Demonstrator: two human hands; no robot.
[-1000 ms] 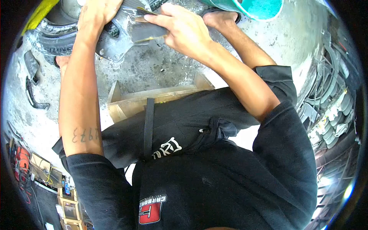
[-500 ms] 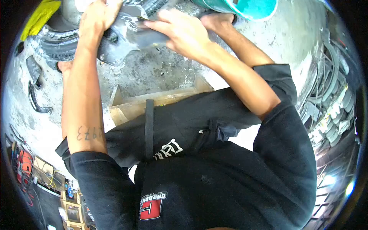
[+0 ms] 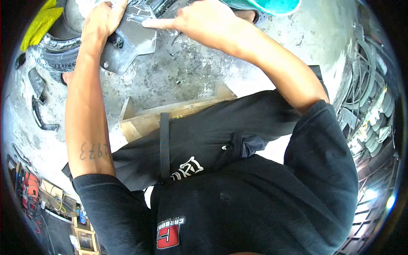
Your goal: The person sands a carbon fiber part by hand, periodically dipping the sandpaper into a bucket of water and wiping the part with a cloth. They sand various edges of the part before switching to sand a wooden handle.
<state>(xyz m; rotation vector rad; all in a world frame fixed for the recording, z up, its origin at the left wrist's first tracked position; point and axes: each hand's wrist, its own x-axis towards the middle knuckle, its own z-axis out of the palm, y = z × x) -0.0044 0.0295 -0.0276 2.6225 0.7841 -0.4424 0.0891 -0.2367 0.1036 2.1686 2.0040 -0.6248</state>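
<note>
- A yellow cloth (image 3: 40, 23) lies at the far left, left of the grey carbon-fibre panel (image 3: 127, 40), draped over a worn tyre (image 3: 63, 49).
- Two dark curved strips (image 3: 38, 100) lie on the concrete floor (image 3: 182, 76), below and left of the panel.
- The left hand (image 3: 100, 21) is closed over the panel's upper left edge, fingers curled around it, holding it tilted above the floor.
- The panel is flat and woven-looking, with a notched outline and small holes near its lower left corner.
- The right hand (image 3: 204, 23) is just right of the panel, index finger stretched out with its tip touching the panel's upper right edge; it grips nothing that can be seen.
- A wooden box (image 3: 144, 114) sits on the floor below the panel, partly covered by the person's black clothing.
- A teal bucket (image 3: 272, 5) stands right of the panel, at the top edge.
</note>
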